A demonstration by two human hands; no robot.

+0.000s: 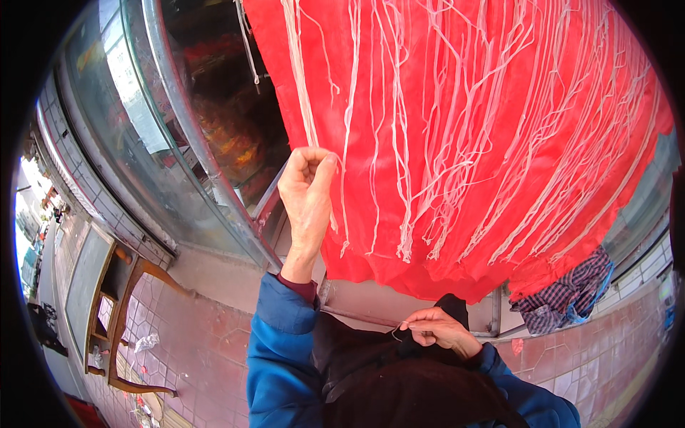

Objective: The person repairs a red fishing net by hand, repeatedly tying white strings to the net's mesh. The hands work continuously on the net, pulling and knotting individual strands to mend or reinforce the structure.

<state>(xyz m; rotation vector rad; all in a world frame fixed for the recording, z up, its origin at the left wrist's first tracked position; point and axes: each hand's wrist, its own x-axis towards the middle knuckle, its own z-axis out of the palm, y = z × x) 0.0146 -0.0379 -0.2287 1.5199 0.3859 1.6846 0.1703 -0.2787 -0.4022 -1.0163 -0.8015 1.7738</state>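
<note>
A large red cloth (414, 280) hangs in front of me, with many long white strings (403, 164) running down its face. My left hand (307, 200) is raised at the cloth's left edge. Its fingers are closed around a bundle of these strings (301, 93), whose lower ends show below the fist. Low down, over my dark-clothed lap, my right hand (439, 331) is closed in a pinch. A thin, pale, curved strand (394, 333) pokes out from its fingertips; whether it is thread or wire is too small to tell.
Left of the cloth stands a metal-framed glass door (193, 135). A wooden desk with curved legs (132, 299) is on the paved floor (207, 335) at far left. Checked dark fabric (564, 296) lies below the cloth's right corner. A metal frame (492, 314) runs beneath the cloth.
</note>
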